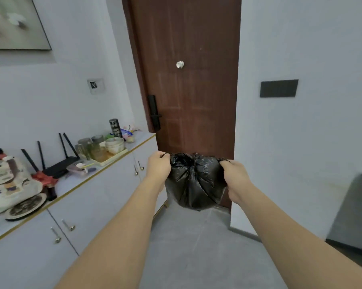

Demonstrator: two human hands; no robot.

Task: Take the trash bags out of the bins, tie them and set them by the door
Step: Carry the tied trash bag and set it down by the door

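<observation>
Black trash bag (193, 182) hangs in the air between both hands, off the grey floor (196, 247); top of the bag is gathered, plastic creased toward the middle; left hand (158, 166) has its fingers curled round a strand of the bag's rim on the bag's left edge; right hand (234, 178) has its fingers curled into the plastic at the bag's right edge; both arms stretched forward, hands level with each other, bag touching both; whether a knot is made, cannot tell. Brown door (188, 80) stands straight beyond the hands, closed, bag in front of its lower part; black lock handle (155, 113) on the door's left edge, above the left hand; small white knob (179, 64) on the door panel, well above the bag. Left of the left arm: white cabinet (71, 209) with brass pulls; on top of it a tray of glasses and bowls (102, 148), a black router (57, 161) with upright antennas, a patterned cloth bag (7, 184) nearest the camera. Right of the right hand: white wall with a black switch plate (279, 88) above hand height.
</observation>
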